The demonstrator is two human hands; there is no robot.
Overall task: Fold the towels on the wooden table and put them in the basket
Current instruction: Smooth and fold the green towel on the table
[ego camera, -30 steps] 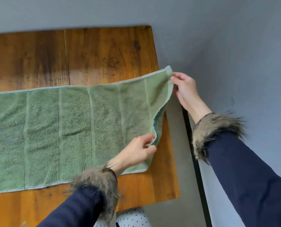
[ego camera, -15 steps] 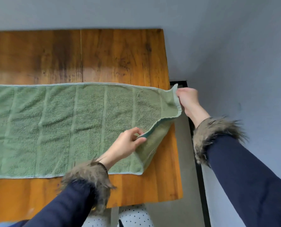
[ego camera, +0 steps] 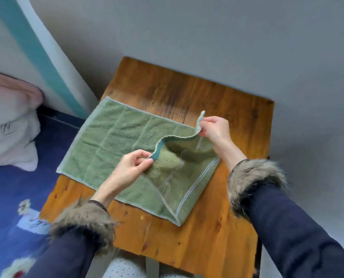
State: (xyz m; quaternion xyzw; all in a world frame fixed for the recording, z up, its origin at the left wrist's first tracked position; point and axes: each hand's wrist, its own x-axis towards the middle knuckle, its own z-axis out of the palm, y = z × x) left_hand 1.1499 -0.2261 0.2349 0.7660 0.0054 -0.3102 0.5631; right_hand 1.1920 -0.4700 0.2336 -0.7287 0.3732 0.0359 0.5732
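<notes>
Green towel (ego camera: 115,141) flat on worktop (ego camera: 187,237), its raised right edge pinched between fingers of left hand (ego camera: 131,167) and right hand (ego camera: 215,131).

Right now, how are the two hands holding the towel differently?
The left hand pinches the green towel's short edge at the nearer corner, low over the cloth. The right hand pinches the far corner, raised so it sticks up. Both pinch the same edge, above the wooden table.

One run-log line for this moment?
fold underway | left hand pinches green towel end | right hand pinches other corner | on wooden table
</notes>
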